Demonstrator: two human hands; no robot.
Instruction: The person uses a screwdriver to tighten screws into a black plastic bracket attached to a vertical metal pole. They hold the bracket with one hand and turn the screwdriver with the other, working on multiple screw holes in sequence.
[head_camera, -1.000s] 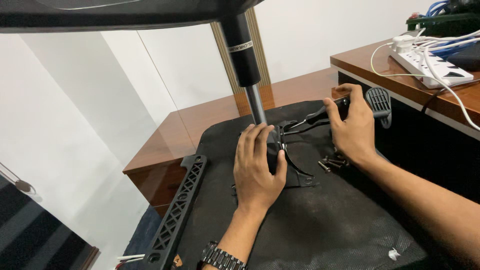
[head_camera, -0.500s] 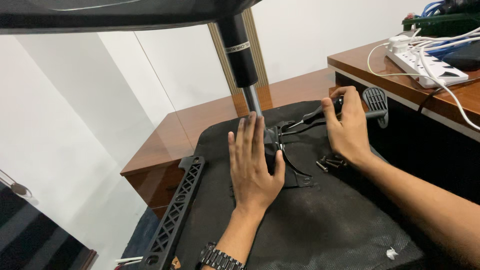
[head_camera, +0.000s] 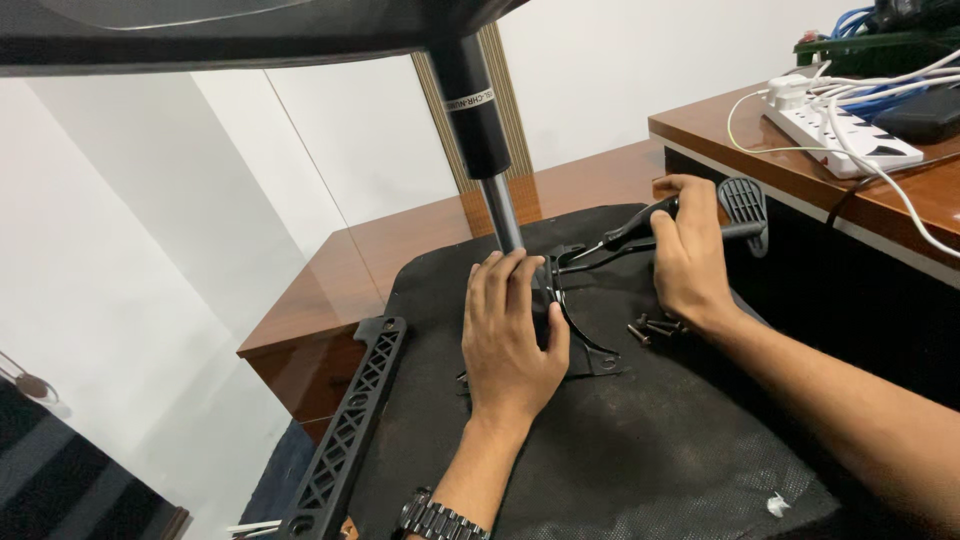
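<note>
On the upturned black fabric chair seat, lying across the brown wooden desk's corner, the left hand is now pressing flat, fingers spread, on the black metal mechanism plate; the right hand is gripping the black paddle-ended adjustment lever; loose dark screws are lying just beside that wrist.

A brown wooden desk carries an upturned black chair seat — its underside facing up. On the raised desk section at right lie a white power strip and tangled cables.
</note>
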